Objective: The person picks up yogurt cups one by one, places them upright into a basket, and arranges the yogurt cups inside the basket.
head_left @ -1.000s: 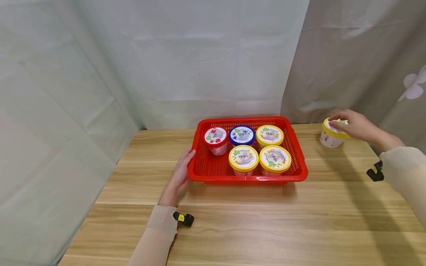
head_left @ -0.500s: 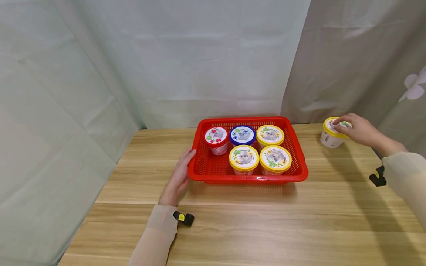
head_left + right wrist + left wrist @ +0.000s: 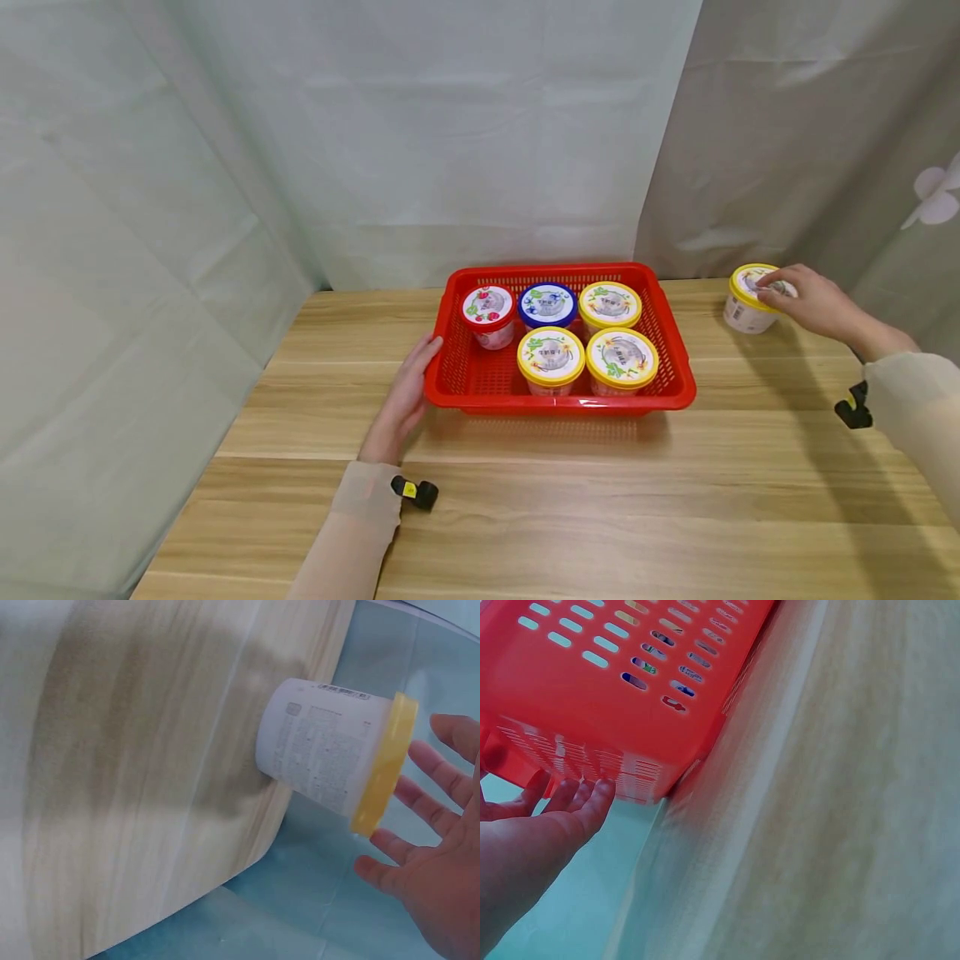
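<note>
A red plastic basket (image 3: 465, 403) stands on the wooden table, holding several lidded paper cups. My left hand (image 3: 405, 392) is at its left end; in the left wrist view, its extended fingertips (image 3: 600, 791) rest against the slotted end wall. At the back right of the table, a paper cup with a yellow lid (image 3: 746, 315) stands upright by itself. My right hand (image 3: 813, 304) is beside that lid, its fingertips overlapping the lid's right part in the head view. In the right wrist view, the fingers are spread around the lid and not closed on it.
Inside the basket are a red-lidded cup (image 3: 488, 310), a blue-lidded cup (image 3: 547, 305) and three yellow-lidded cups, one at the front right (image 3: 621, 360). Pale curtains (image 3: 480, 150) hang close behind the table (image 3: 570, 517) and at both sides.
My right hand has drawn back slightly to the right and nearer, leaving more of the yellow lid showing. The lone cup stays in place. My left hand and the basket look unchanged.
</note>
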